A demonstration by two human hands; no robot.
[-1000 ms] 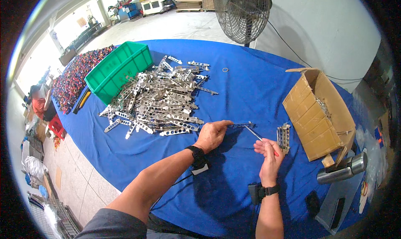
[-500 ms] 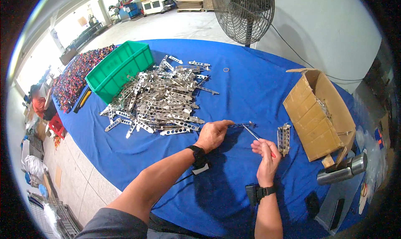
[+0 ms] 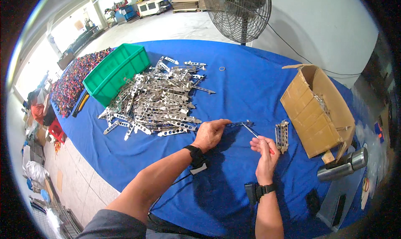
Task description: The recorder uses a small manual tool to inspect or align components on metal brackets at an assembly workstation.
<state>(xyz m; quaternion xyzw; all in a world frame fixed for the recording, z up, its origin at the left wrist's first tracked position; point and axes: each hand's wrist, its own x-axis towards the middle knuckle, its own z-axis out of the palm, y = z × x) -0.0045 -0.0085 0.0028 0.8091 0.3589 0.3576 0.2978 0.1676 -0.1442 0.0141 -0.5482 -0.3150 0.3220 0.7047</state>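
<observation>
My left hand (image 3: 210, 134) is closed on one end of a metal strip with round holes (image 3: 239, 123), its far end pointing right just above the blue cloth. A thin metal tool with a red handle (image 3: 250, 131) sits in the closed fingers of my right hand (image 3: 265, 153). The tool's tip meets the strip near its right half; what kind of tool it is cannot be made out. Left of my left hand spreads a big pile of similar strips (image 3: 156, 103). To the right of my right hand, several strips (image 3: 282, 137) lie side by side in a small group.
Behind the pile stands a green plastic bin (image 3: 95, 79), with a heap of small multicoloured pieces (image 3: 77, 78) beyond it. An open cardboard box (image 3: 307, 118) and a steel flask (image 3: 336, 171) are at the right. A fan (image 3: 239, 14) rises past the far edge; a person (image 3: 38, 108) sits far left.
The whole view has shifted slightly, so everything appears a little further left. My left hand keeps its hold on the strip, and the tool's tip stays at it.
</observation>
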